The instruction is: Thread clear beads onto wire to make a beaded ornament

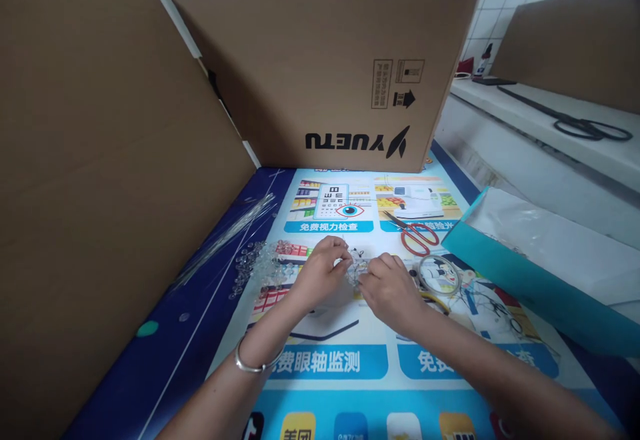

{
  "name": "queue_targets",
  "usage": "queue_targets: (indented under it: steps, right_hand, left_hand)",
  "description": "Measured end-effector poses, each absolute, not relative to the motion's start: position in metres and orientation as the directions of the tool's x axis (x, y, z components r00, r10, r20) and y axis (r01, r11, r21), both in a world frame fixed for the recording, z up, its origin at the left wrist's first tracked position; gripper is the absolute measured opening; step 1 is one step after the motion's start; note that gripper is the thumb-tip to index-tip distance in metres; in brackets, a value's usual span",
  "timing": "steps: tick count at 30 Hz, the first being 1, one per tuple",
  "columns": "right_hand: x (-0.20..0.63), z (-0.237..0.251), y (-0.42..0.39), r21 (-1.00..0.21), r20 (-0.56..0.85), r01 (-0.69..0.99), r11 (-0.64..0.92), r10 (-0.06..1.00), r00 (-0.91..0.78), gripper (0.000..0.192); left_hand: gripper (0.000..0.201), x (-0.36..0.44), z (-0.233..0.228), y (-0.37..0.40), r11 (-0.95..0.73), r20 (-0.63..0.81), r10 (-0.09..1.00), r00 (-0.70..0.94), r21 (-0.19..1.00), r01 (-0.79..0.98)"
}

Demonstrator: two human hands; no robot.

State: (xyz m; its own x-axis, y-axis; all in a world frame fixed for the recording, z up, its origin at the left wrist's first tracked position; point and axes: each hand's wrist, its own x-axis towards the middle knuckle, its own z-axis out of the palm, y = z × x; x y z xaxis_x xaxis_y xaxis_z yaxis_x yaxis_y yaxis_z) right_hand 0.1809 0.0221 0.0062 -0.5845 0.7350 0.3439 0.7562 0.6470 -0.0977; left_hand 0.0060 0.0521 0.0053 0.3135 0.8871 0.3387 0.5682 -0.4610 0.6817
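Our hands meet in the middle of the worktop [165,340]. Our left hand [323,268] and our right hand [387,287] both pinch a small clear beaded piece [357,268] between their fingertips. The fingers are curled in tight around it, and the piece sits just above the poster [330,360] that covers the worktop. It is too small for us to tell its shape. A silver bangle [253,362] sits on our left wrist.

Just left of our left hand lies a heap of clear beads [257,263]. Past the beads, a bunch of thin clear strands [225,233] lies near the cardboard wall [100,160] on the left. Red scissors [415,233] lie beyond our right hand. A round spool [439,273] lies just beside that hand, on its right. A teal box lid [525,280] lies tilted further right, with a clear bag on top of it.

A big cardboard box [325,60] stands at the back, with its print upside down. Black scissors [580,123] lie on the white ledge [550,160] far off to the right.
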Motion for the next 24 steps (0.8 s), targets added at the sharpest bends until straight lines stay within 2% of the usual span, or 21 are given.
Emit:
queue_targets:
  steps: [2,7,11,13,15,18,21,24]
  right_hand:
    - [0.183,0.003,0.025,-0.134,0.362,0.751,0.647,0.737,-0.57,0.017]
    - [0.194,-0.005,0.035,-0.302,0.434,0.693,0.655,0.741,-0.512,0.014]
    - [0.2,-0.012,0.043,-0.409,0.477,0.642,0.649,0.752,-0.456,0.011]
    - [0.201,-0.014,0.046,-0.444,0.486,0.628,0.64,0.76,-0.431,0.011]
    - [0.202,-0.016,0.048,-0.465,0.494,0.625,0.627,0.769,-0.405,0.01]
    - [0.203,-0.017,0.049,-0.475,0.496,0.625,0.619,0.775,-0.392,0.009]
    - [0.203,-0.016,0.05,-0.472,0.49,0.615,0.631,0.768,-0.412,0.01]
    - [0.204,-0.015,0.05,-0.468,0.48,0.612,0.638,0.765,-0.43,0.01]
  left_hand:
    - [0.014,0.004,0.004,0.054,-0.46,0.333,0.887,0.32,0.707,0.537]
    - [0.016,-0.007,0.001,0.06,-0.476,0.327,0.868,0.373,0.761,0.441]
    - [0.028,-0.015,0.002,0.058,-0.492,0.297,0.847,0.442,0.752,0.439]
    - [0.037,-0.016,0.002,0.054,-0.539,0.345,0.831,0.436,0.693,0.479]
    - [0.04,-0.015,0.0,0.049,-0.606,0.447,0.796,0.409,0.586,0.538]
    - [0.024,-0.011,-0.005,0.041,-0.701,0.563,0.694,0.45,0.382,0.603]
    - [0.02,-0.007,-0.008,0.038,-0.747,0.562,0.627,0.539,0.239,0.62]
    - [0.024,-0.004,-0.006,0.038,-0.728,0.542,0.639,0.546,0.195,0.657]
